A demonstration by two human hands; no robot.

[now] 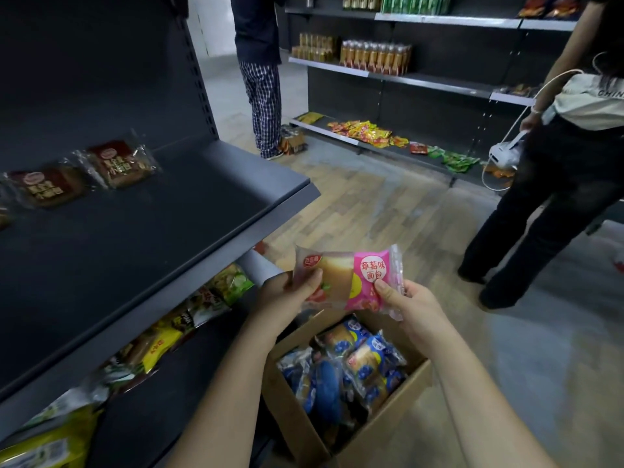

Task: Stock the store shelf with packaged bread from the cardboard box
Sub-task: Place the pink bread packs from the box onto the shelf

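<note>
Above the open cardboard box (293,423) on the floor, I hold a pink bread packet (351,282) in the air between my two hands, just off the front edge of the dark shelf (135,238). Its long axis runs across me from left to right, nearly level. The printed face is turned toward me and the lettering reads upright. The clear end, where the bun shows, points left; the pink end points right. My left hand (287,295) pinches the left end, thumb on the face and the other fingers curled behind. My right hand (412,305) pinches the lower right corner the same way. Blue bread packets (358,369) fill the box below. Two brown packets (123,163) lie flat on the shelf near its back wall, side by side.
</note>
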